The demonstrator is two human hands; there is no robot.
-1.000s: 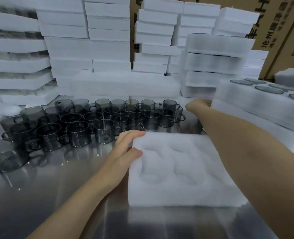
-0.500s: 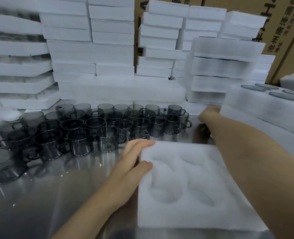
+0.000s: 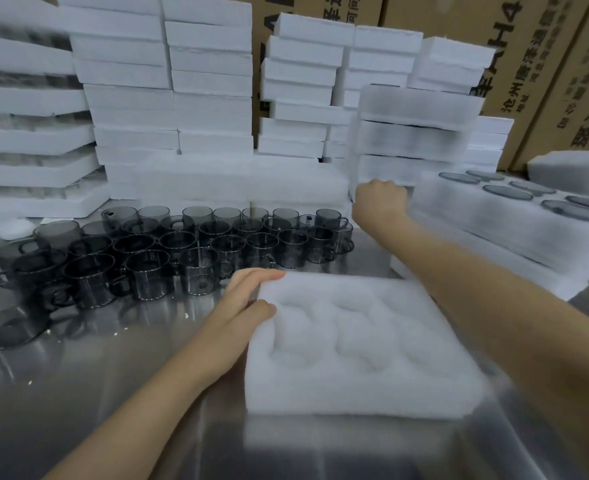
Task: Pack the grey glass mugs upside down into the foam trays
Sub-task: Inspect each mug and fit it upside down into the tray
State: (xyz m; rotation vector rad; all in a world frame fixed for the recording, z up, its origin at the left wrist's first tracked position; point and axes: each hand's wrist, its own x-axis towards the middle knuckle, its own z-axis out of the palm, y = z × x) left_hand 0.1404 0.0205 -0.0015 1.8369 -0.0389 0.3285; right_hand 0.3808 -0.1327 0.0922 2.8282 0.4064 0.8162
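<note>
An empty white foam tray [image 3: 355,386] with round hollows lies on the steel table in front of me. My left hand [image 3: 241,313] rests against its far-left corner, fingers straight along the edge and thumb on top. Several grey glass mugs [image 3: 189,251] stand upright in rows behind it to the left. At the right lies a filled foam tray [image 3: 487,216] showing the grey bases of upturned mugs [image 3: 507,192]. My right hand [image 3: 379,199] is curled at that tray's near-left corner; its fingertips are hidden.
Stacks of white foam trays [image 3: 168,98] wall off the back and left of the table. More foam stacks [image 3: 410,133] stand just behind my right hand. Cardboard cartons [image 3: 542,64] rise at the back right. Bare steel table [image 3: 113,375] lies at the near left.
The view shifted briefly and came back. Both hands and the empty tray stay about where they were; my right hand looks more tightly curled.
</note>
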